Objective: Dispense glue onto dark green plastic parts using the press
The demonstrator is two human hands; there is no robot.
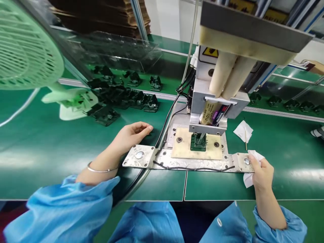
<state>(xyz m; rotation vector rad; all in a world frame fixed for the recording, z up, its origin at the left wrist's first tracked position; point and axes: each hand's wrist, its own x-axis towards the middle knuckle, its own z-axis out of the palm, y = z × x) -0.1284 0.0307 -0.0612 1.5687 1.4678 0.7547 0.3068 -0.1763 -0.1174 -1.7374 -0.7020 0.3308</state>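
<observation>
My left hand (131,135) rests just behind the press's left button plate (139,156). Its fingers are loosely curled in, thumb against them, and nothing shows in them. At the other end, my right hand (263,173) is closed on a white tissue (249,179), with the thumb on the right button plate (246,162) beside its round button. Between the two, a small dark green plastic part (198,143) sits on the cream fixture block (182,152). A dispensing nozzle (201,137) reaches down to it from the glue cartridges (215,113).
Several dark green parts (126,98) stand at the back left, beside a pale green fan (27,44). A black cable (165,125) runs past my left hand. To the right lie another tissue (241,131) and a thin stick (245,140); more parts (291,104) line the back.
</observation>
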